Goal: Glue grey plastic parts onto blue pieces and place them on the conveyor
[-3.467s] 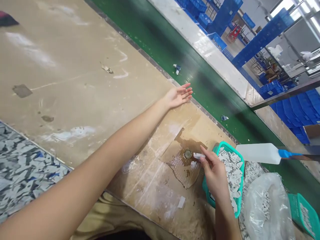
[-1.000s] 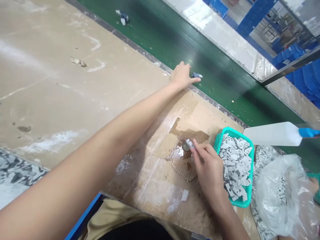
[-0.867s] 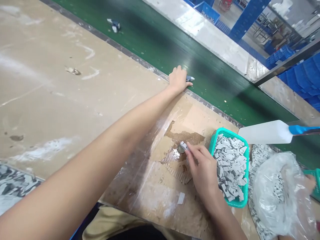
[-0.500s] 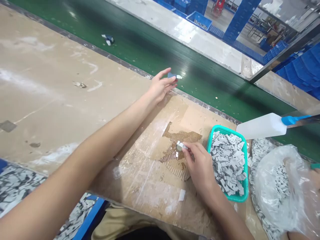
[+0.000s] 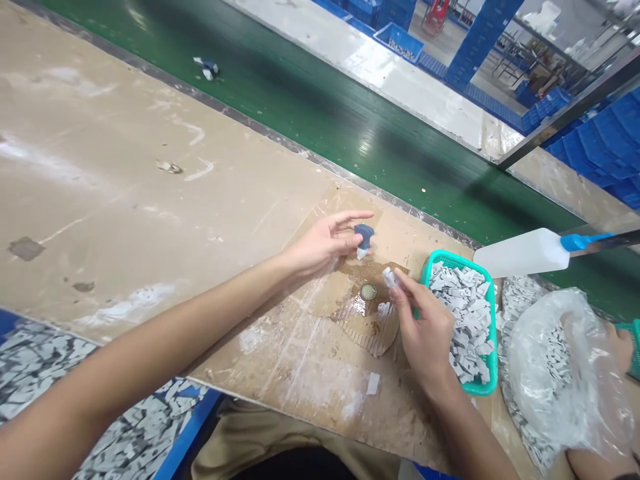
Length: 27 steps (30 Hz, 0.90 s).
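My left hand point(image 5: 333, 241) is closed on a small dark-blue plastic part point(image 5: 365, 235) with a white tip, its index finger stretched out above the part. Facing it, my right hand point(image 5: 425, 320) pinches a small light-grey plastic piece point(image 5: 389, 277) between thumb and fingertips. Below and between both hands, a small round cap-like dish point(image 5: 369, 292) sits on wet, torn cardboard point(image 5: 345, 313). Right beside my right hand stands a green basket point(image 5: 493, 333), filled with similar grey pieces point(image 5: 457, 293).
A white squeeze bottle point(image 5: 523, 252) with a blue nozzle lies tilted behind the basket. Plastic bags point(image 5: 540, 373) of grey pieces are at right, near another person's hand point(image 5: 620, 347). A green conveyor point(image 5: 310, 113) carries another blue-and-white part point(image 5: 207, 67). A blue bin point(image 5: 187, 437) stands lower left.
My left hand has come back from the conveyor edge toward my right hand, bringing the blue part. My right hand has lifted the grey piece off the round dish and shifted right.
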Each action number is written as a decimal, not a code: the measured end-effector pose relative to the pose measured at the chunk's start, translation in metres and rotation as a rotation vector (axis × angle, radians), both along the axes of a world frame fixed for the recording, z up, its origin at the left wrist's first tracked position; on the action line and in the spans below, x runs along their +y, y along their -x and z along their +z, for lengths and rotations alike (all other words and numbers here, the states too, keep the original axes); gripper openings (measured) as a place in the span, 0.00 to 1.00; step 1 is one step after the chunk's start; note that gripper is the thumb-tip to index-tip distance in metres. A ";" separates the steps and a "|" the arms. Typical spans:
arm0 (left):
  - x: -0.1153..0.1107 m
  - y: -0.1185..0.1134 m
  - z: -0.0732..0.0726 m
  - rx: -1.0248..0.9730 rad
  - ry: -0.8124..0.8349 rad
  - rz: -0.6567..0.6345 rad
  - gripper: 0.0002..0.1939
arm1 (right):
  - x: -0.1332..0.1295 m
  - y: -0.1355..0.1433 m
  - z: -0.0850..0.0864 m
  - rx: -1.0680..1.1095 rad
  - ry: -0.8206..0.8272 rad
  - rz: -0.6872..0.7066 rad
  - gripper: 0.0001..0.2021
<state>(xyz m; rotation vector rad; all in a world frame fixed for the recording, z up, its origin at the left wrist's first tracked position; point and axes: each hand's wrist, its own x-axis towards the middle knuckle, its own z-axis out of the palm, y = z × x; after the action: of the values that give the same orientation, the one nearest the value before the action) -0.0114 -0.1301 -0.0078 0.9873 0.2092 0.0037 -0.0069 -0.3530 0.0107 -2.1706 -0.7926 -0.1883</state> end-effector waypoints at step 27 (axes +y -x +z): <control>-0.036 0.017 -0.002 -0.029 -0.024 -0.225 0.13 | -0.006 -0.003 0.002 -0.173 -0.118 0.115 0.23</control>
<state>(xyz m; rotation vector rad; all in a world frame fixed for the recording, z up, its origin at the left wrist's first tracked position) -0.0284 -0.1663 -0.0099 1.0300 0.0709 -0.1851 -0.0042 -0.3586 0.0127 -2.0103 -0.9767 -0.3589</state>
